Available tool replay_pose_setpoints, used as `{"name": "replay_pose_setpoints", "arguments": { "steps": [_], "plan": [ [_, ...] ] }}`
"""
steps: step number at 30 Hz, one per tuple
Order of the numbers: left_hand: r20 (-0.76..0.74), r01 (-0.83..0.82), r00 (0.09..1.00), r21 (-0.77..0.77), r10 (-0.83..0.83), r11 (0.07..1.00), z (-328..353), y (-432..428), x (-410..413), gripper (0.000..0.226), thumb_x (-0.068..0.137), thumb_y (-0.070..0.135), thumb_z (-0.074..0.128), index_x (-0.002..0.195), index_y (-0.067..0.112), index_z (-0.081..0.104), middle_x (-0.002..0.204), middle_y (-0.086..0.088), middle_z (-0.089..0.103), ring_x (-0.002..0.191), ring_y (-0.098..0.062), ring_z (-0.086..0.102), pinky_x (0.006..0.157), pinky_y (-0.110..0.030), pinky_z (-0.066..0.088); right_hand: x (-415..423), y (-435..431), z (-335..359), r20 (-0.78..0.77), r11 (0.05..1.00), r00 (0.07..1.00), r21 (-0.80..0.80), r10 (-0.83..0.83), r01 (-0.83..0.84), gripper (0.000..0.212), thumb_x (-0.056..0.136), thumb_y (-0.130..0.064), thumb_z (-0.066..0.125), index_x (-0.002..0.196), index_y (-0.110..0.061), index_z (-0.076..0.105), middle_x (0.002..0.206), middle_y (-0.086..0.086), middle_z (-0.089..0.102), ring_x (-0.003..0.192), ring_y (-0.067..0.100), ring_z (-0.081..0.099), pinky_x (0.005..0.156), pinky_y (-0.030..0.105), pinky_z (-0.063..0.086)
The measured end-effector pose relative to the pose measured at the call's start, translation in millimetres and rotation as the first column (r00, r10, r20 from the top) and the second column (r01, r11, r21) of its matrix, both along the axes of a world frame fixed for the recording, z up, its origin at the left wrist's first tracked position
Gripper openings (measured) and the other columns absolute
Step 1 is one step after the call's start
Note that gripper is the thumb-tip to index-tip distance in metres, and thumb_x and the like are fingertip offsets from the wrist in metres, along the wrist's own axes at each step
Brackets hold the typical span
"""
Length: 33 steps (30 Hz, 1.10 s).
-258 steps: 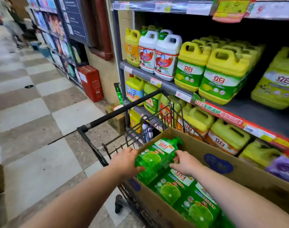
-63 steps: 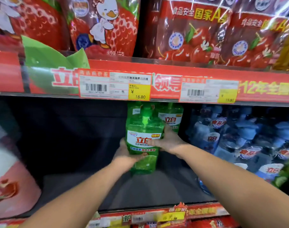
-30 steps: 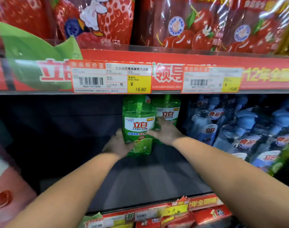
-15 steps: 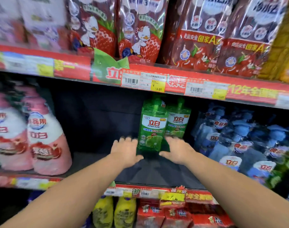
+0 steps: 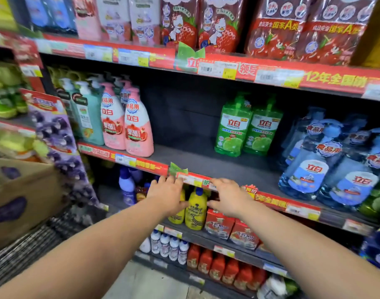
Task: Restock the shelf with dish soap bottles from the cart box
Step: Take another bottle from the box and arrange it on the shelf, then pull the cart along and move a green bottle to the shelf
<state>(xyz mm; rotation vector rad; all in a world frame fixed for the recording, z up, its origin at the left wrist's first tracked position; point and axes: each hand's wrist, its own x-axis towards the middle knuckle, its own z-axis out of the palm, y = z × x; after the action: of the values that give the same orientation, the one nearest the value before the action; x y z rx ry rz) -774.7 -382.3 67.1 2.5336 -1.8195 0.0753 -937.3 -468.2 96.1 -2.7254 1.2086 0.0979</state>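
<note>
Only two bottles [image 5: 232,126] shelved, big gap at their 9 o'clock; left hand [image 5: 166,195] and right hand [image 5: 229,196] relaxed, empty. Back to the box [image 5: 22,190], I guess.

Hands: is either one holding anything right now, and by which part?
Nothing is held. The left hand and right hand are open, fingers spread, near the shelf edge; the green dish soap bottles stand behind it, untouched.
</note>
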Motion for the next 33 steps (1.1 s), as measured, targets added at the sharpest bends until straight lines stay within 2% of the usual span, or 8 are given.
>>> {"name": "replay_pose_setpoints", "arguments": {
  "steps": [5,15,21,28,33],
  "plan": [
    [0.013,-0.085,0.996,0.015,0.085,0.996,-2,71,14,0.072,0.078,0.062,0.053,0.133,0.018,0.037,0.134,-0.006,0.044,0.126,-0.029,0.038,0.099,-0.045,0.035,25,52,-6,-0.009,0.992,0.993,0.029,0.122,-0.122,0.076,0.084,-0.049,0.059,0.147,-0.025,0.024,0.153,0.003,0.03,0.14,0.026,0.028,0.111,0.046,0.03],
    [0.001,-0.265,0.964,0.023,0.265,0.964,-8,203,80,0.072,0.08,0.062,0.051,0.135,0.018,0.034,0.139,-0.005,0.041,0.13,-0.029,0.035,0.102,-0.045,0.033,104,142,-6,-0.027,0.965,0.964,0.025,0.263,-0.262,0.073,0.082,-0.053,0.059,0.143,-0.025,0.029,0.148,0.004,0.038,0.134,0.027,0.037,0.105,0.041,0.037],
    [-0.034,-0.395,0.918,-0.013,0.395,0.918,0,317,160,0.073,0.079,0.063,0.052,0.134,0.019,0.036,0.139,-0.005,0.041,0.13,-0.029,0.035,0.103,-0.045,0.034,206,241,-3,-0.038,0.923,0.923,0.038,0.384,-0.383,0.066,0.082,-0.049,0.06,0.138,-0.022,0.036,0.143,0.005,0.043,0.131,0.03,0.041,0.102,0.046,0.04],
    [-0.036,-0.557,0.831,-0.064,0.555,0.828,6,475,263,0.074,0.078,0.064,0.052,0.134,0.018,0.036,0.137,-0.006,0.044,0.128,-0.029,0.037,0.102,-0.045,0.035,340,386,-11,-0.002,0.813,0.815,0.064,0.579,-0.578,0.075,0.084,-0.049,0.059,0.146,-0.023,0.026,0.149,0.003,0.038,0.136,0.026,0.035,0.108,0.046,0.034],
    [-0.096,-0.653,0.755,-0.013,0.649,0.757,-5,553,305,0.076,0.08,0.061,0.053,0.139,0.018,0.031,0.142,-0.008,0.039,0.131,-0.03,0.034,0.106,-0.044,0.031,397,453,-21,-0.069,0.763,0.761,0.115,0.645,-0.636,0.075,0.086,-0.05,0.056,0.147,-0.024,0.022,0.151,0.002,0.034,0.138,0.026,0.033,0.109,0.045,0.034]
  ]
}}
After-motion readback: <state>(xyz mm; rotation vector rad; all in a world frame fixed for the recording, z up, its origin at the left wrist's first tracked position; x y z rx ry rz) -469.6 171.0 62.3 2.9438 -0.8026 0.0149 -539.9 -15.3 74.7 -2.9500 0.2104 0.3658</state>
